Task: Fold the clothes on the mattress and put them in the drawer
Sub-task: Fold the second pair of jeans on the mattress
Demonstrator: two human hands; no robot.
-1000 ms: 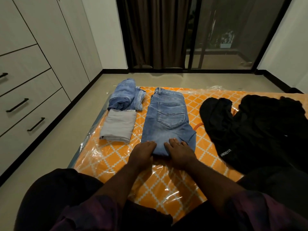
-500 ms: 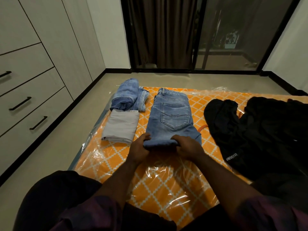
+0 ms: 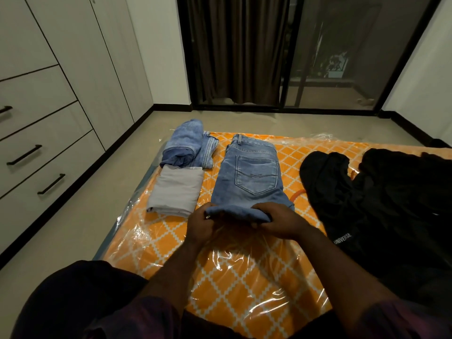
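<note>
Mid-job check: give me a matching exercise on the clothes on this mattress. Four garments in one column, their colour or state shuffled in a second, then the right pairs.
Things
1. jeans in the hands
2. folded cloth
3. rolled jeans
4. pile with UNIVERSE print

States
A. black, unfolded, at the right
B. grey, flat, near the left edge
C. blue, near edge gripped by left hand and right hand
D. blue, at the far left corner

Pairs: 1-C, 2-B, 3-D, 4-A
</note>
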